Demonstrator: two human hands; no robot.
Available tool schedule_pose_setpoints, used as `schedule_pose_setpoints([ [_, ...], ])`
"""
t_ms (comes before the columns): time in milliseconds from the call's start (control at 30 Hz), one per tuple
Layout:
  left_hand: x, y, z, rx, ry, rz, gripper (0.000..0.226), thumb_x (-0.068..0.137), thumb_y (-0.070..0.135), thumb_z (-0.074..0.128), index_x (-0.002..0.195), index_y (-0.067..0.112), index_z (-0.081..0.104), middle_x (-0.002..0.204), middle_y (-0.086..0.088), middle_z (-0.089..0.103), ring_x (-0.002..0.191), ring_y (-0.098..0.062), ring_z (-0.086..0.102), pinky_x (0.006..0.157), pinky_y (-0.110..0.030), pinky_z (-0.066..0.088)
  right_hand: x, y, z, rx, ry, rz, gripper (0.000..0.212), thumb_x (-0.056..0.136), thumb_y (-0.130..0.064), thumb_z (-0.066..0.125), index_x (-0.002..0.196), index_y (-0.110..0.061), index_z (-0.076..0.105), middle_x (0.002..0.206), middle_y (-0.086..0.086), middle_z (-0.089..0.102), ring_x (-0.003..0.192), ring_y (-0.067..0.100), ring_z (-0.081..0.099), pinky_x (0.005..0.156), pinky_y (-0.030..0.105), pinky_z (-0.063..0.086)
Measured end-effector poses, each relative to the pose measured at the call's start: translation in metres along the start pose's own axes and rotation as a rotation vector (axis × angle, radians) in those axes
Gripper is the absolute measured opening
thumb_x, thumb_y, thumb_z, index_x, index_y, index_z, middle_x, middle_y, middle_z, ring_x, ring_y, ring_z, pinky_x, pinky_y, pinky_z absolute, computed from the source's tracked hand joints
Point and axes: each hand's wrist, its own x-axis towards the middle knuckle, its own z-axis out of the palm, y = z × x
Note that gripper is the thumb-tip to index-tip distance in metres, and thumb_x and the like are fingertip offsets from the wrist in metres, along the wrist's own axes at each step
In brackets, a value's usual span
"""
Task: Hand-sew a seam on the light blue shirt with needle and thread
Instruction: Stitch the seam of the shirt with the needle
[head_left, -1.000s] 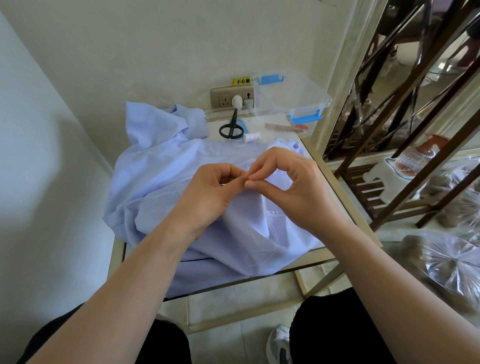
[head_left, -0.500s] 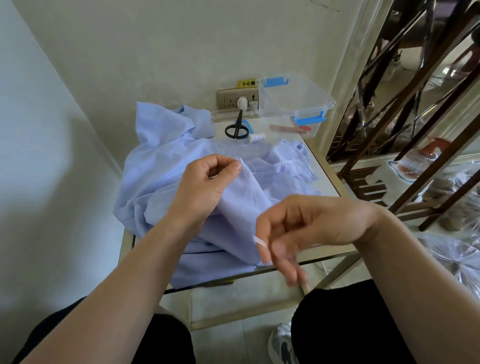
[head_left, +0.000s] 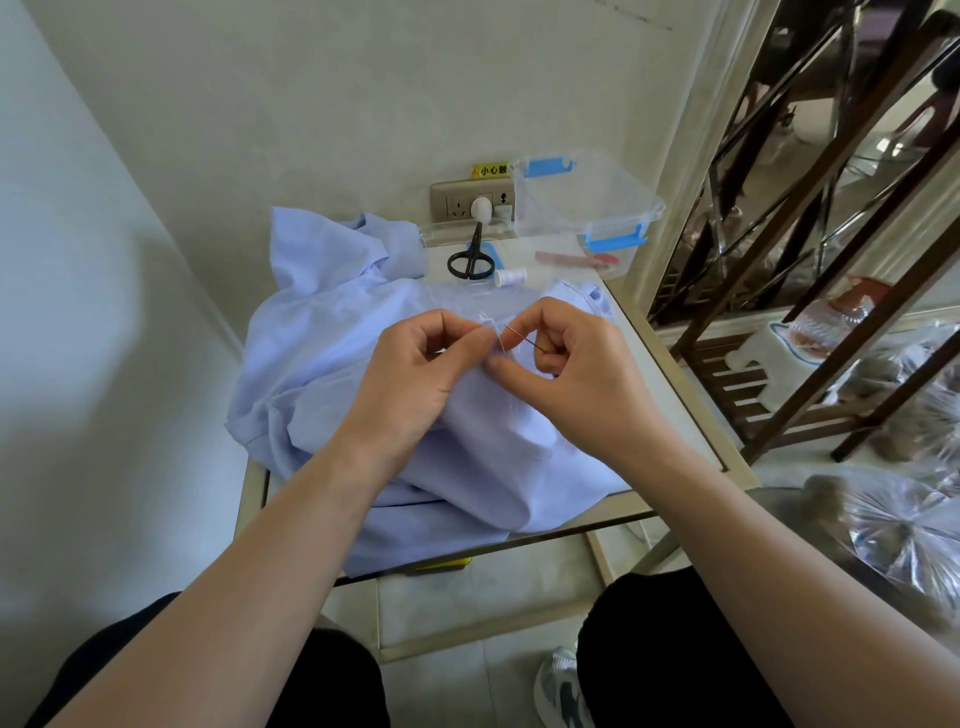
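Two hands, left hand (head_left: 410, 379) and right hand (head_left: 582, 379); one shirt (head_left: 322, 353), one needle (head_left: 524, 338). One pair of scissors (head_left: 470, 260), one spool (head_left: 510, 275), one box (head_left: 587, 202). One table (head_left: 654, 364), one socket (head_left: 467, 200), one shoe (head_left: 563, 686).

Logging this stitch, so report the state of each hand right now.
Left hand: closed, pinching a fold of the light blue shirt.
Right hand: closed, pinching the needle at that fold.

both forearms bare, reaching forward and meeting at centre. left hand (head_left: 415, 374) curled, thumb and forefinger pinching a fold of the shirt (head_left: 322, 338). right hand (head_left: 576, 374) curled, fingers holding the needle (head_left: 523, 338), just beside the left's fingertips.
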Motion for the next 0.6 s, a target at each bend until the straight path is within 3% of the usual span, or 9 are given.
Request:
schedule_pose_setpoints([
  [167,0.001,0.000,0.001,-0.001,0.016,0.003,0.014,0.091,0.019,0.066,0.078,0.015,0.068,0.072,0.010,0.066,0.073,-0.002,0.057,0.071,-0.014,0.044,0.001,-0.009,-0.006,0.010,-0.009,-0.036,0.017,0.086,-0.018,0.074,0.073,-0.016,0.064,0.046,-0.010,0.029,0.048,0.009,0.029,0.052,0.014,0.026],
  [233,0.003,0.000,0.000,0.012,0.049,-0.001,0.013,0.091,0.017,0.066,0.078,0.013,0.067,0.067,0.015,0.062,0.068,0.001,0.053,0.066,-0.010,0.041,-0.001,-0.015,-0.019,0.067,-0.268,-0.009,0.017,0.084,-0.014,0.076,0.070,-0.014,0.066,0.046,-0.011,0.029,0.047,0.009,0.026,0.051,0.014,0.023],
  [333,0.003,-0.001,0.000,0.010,0.070,-0.022,0.015,0.091,0.018,0.066,0.076,0.014,0.066,0.067,0.014,0.061,0.067,-0.001,0.053,0.066,-0.012,0.041,-0.007,-0.020,-0.038,0.058,-0.919,0.083,0.009,0.083,-0.013,0.077,0.076,-0.012,0.073,0.046,-0.010,0.032,0.046,0.010,0.022,0.050,0.017,0.020],
  [367,0.003,-0.002,0.001,0.010,0.064,-0.025,0.016,0.091,0.018,0.066,0.075,0.015,0.066,0.066,0.014,0.061,0.067,-0.002,0.053,0.066,-0.013,0.042,-0.008,-0.021,-0.041,0.027,-0.995,0.098,0.006,0.083,-0.015,0.078,0.079,-0.012,0.074,0.047,-0.007,0.029,0.047,0.011,0.021,0.050,0.019,0.019],
  [433,0.002,-0.001,0.001,0.003,0.052,-0.020,0.017,0.091,0.019,0.066,0.074,0.016,0.065,0.065,0.015,0.061,0.066,-0.001,0.053,0.065,-0.012,0.042,-0.008,-0.020,-0.040,-0.020,-0.866,0.100,0.007,0.082,-0.020,0.078,0.082,-0.014,0.074,0.050,-0.008,0.025,0.047,0.011,0.021,0.050,0.017,0.019],
  [533,0.002,-0.001,0.001,0.005,0.042,-0.006,0.016,0.091,0.019,0.066,0.075,0.016,0.065,0.066,0.015,0.061,0.067,0.000,0.052,0.065,-0.011,0.042,-0.003,-0.016,-0.035,0.037,-0.397,0.116,0.017,0.082,-0.023,0.079,0.078,-0.011,0.067,0.051,-0.007,0.027,0.047,0.008,0.023,0.048,0.015,0.022],
  [600,0.002,-0.001,0.001,0.003,0.027,-0.004,0.015,0.092,0.019,0.065,0.076,0.017,0.067,0.070,0.013,0.063,0.070,-0.002,0.054,0.069,-0.014,0.043,-0.001,-0.015,-0.030,0.095,-0.215,0.140,0.021,0.083,-0.026,0.077,0.079,-0.010,0.064,0.050,-0.008,0.028,0.046,0.008,0.024,0.047,0.015,0.023],
])
